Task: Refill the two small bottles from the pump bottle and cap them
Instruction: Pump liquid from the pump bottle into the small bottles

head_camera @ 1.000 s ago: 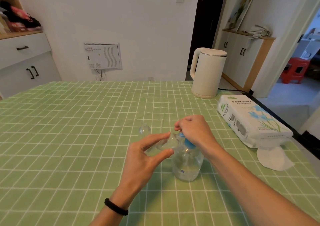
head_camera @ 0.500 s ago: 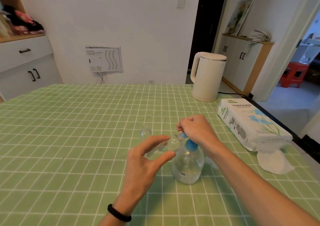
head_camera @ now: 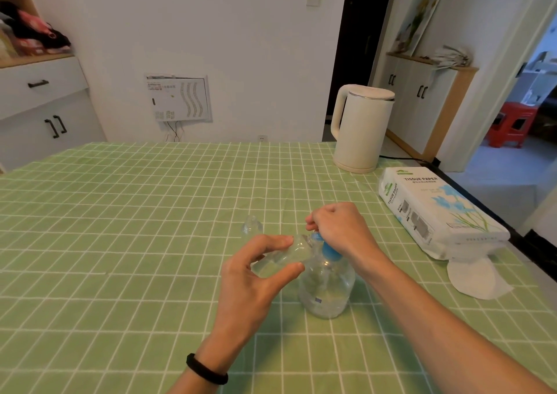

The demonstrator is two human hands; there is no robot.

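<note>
A clear pump bottle (head_camera: 327, 288) with a blue pump head (head_camera: 327, 250) stands on the green checked tablecloth. My right hand (head_camera: 340, 227) is closed over the pump head from above. My left hand (head_camera: 256, 276) holds a small clear bottle (head_camera: 286, 255) between thumb and fingers, tilted, with its mouth up against the pump's nozzle. A second small clear bottle (head_camera: 252, 227) stands upright on the cloth just behind my left hand. No caps are visible.
A white electric kettle (head_camera: 360, 128) stands at the table's far right, with its cord trailing off the edge. A pack of tissue paper (head_camera: 434, 212) lies along the right edge, with a loose tissue (head_camera: 473, 279) in front of it.
Both hands stay on the pump bottle and the small bottle. The view has shifted slightly; the hands' positions look almost the same.
</note>
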